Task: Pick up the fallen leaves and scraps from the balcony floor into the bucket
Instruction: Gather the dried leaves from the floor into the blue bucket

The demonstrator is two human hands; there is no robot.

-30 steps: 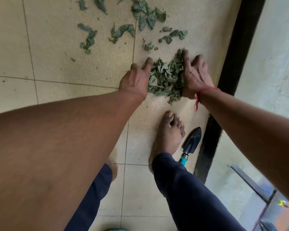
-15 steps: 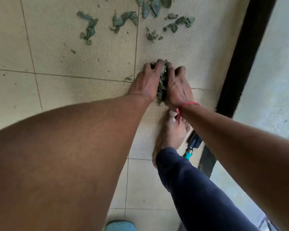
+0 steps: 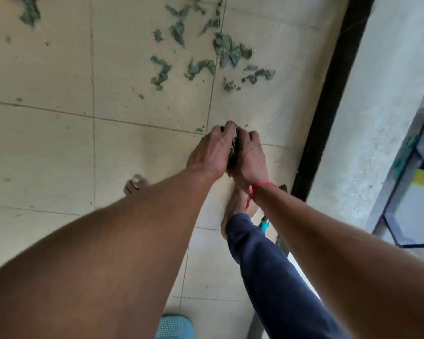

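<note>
My left hand [image 3: 211, 152] and my right hand [image 3: 251, 157] are cupped together around a clump of green leaves [image 3: 233, 149], squeezed between the palms just above the beige tiled floor [image 3: 59, 148]. Only a dark strip of the clump shows between the hands. More loose leaves [image 3: 227, 48] lie scattered on the tiles farther ahead, with another patch of scattered leaves [image 3: 160, 74] to their left. A light blue rim [image 3: 174, 326] at the bottom edge may be the bucket; too little of it shows to be sure.
My bare feet [image 3: 135, 184] stand on the tiles below the hands. A small trowel with a teal handle [image 3: 264, 225] lies beside my right leg. A black threshold strip [image 3: 328, 94] and a grey wall [image 3: 377, 106] bound the floor on the right.
The hands swept the spread leaf pile together, closed on it and lifted it slightly. The view has pulled back and shifted, showing more floor and the blue rim.
</note>
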